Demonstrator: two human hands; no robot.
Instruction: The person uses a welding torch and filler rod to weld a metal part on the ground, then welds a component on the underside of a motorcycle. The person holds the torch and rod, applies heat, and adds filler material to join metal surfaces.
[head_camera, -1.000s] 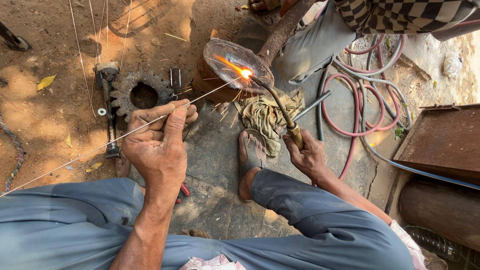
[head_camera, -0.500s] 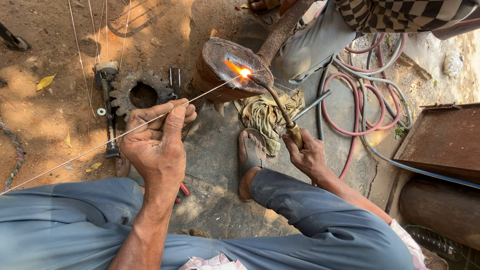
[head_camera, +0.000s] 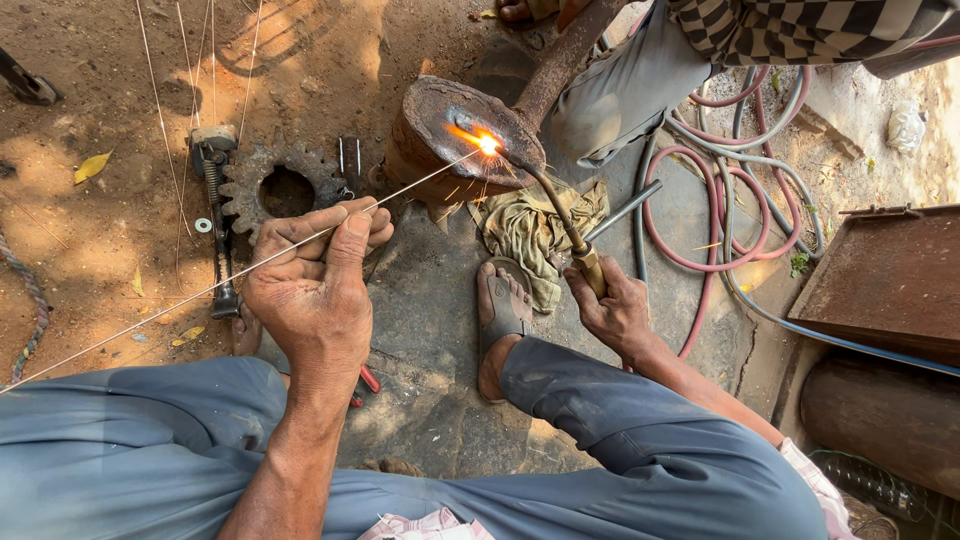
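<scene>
while the left hand pinches a thin filler rod and the right hand grips a lit gas torch at the rusty round part on the ground, sparks could scorch the nearby rag.

The torch flame has shortened to a bright spot.

Thin filler rod slanting, lit torch at rusty disc
</scene>
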